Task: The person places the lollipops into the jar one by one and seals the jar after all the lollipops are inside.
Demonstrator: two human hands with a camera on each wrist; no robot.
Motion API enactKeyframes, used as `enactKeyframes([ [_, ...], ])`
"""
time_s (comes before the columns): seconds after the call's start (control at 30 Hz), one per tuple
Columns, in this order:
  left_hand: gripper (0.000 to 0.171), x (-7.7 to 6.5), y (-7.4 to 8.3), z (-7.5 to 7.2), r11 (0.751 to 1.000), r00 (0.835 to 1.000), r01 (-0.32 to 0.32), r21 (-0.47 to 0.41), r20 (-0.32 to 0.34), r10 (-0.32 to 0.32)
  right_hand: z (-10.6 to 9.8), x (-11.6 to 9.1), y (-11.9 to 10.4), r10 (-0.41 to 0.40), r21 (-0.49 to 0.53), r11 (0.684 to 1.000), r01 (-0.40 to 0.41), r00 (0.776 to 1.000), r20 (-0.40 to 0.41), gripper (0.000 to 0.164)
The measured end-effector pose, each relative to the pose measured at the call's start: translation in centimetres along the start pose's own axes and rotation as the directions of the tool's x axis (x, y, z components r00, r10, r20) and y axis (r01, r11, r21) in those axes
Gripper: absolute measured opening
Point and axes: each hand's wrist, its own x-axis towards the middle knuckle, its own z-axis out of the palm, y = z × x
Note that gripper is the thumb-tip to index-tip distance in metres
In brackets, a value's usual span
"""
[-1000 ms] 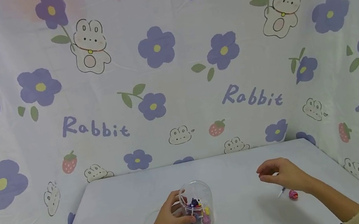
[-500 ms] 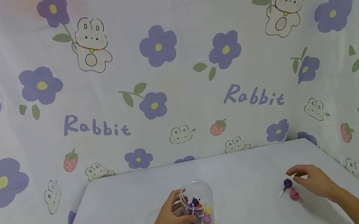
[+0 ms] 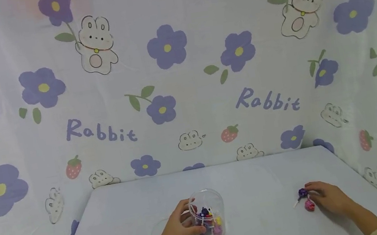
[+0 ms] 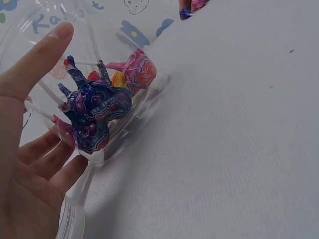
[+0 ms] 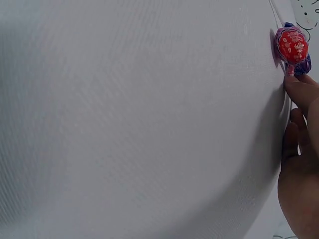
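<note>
My left hand (image 3: 178,225) grips a clear plastic jar (image 3: 216,198) round its side, thumb at the front. The jar is lidless and tilted in the left wrist view. Several wrapped lollipops (image 4: 94,107), dark blue-purple, pink and yellow, lie at its bottom, white sticks pointing up. Over on the right, my right hand (image 3: 332,198) is down at two lollipops on the table. Thumb and forefinger pinch the pink-red lollipop (image 5: 292,46) just below its wrapped head. The purple lollipop (image 3: 302,192) lies right against it, close to the forefinger, its white stick pointing toward the front left.
A clear round lid (image 3: 155,233) lies on the white table (image 3: 250,189), partly behind my left hand. A printed curtain (image 3: 199,91) with flowers and rabbits rises along the table's back and sides.
My right hand has moved right from above the table and come down to the two lollipops, its fingers closing at the pink-red one. The purple lollipop was let go beside it. Left hand and jar stay put.
</note>
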Motion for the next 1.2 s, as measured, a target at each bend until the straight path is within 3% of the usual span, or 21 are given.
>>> enactKeyframes([
  [0.13,0.084,-0.1,0.2,0.0,1.0,1.0,0.006,0.015,-0.006,-0.006,-0.7,0.1,0.2,0.034,0.013,0.999,-0.035,0.999,0.027,0.016],
  [0.23,0.083,-0.1,0.2,0.1,1.0,1.0,-0.005,0.009,0.001,0.005,-1.1,0.1,0.5,0.114,0.049,0.992,-0.118,0.99,0.079,0.008],
  [0.33,0.083,-0.2,0.1,0.1,1.0,1.0,-0.011,0.001,0.006,0.011,-1.5,0.1,0.7,0.196,0.1,0.972,-0.211,0.97,0.143,0.007],
  [0.6,0.085,-0.1,0.2,0.0,1.0,1.0,-0.013,-0.008,0.004,0.013,-2.7,0.1,0.8,0.24,0.243,0.916,-0.32,0.92,0.31,0.009],
  [0.83,0.081,-0.2,0.4,0.2,1.0,1.0,-0.002,0.004,-0.003,0.002,-4.0,0.1,0.7,0.185,0.314,0.896,-0.315,0.905,0.383,0.019],
  [0.93,0.08,-0.2,0.6,0.2,1.0,1.0,0.004,0.002,-0.006,-0.004,-4.5,0.0,0.5,0.166,0.372,0.869,-0.326,0.901,0.402,0.023],
  [1.2,0.084,-0.2,0.4,0.2,0.999,1.0,0.01,0.03,-0.013,-0.01,-5.1,1.2,-1.2,0.067,0.487,0.83,-0.273,0.914,0.4,0.03],
])
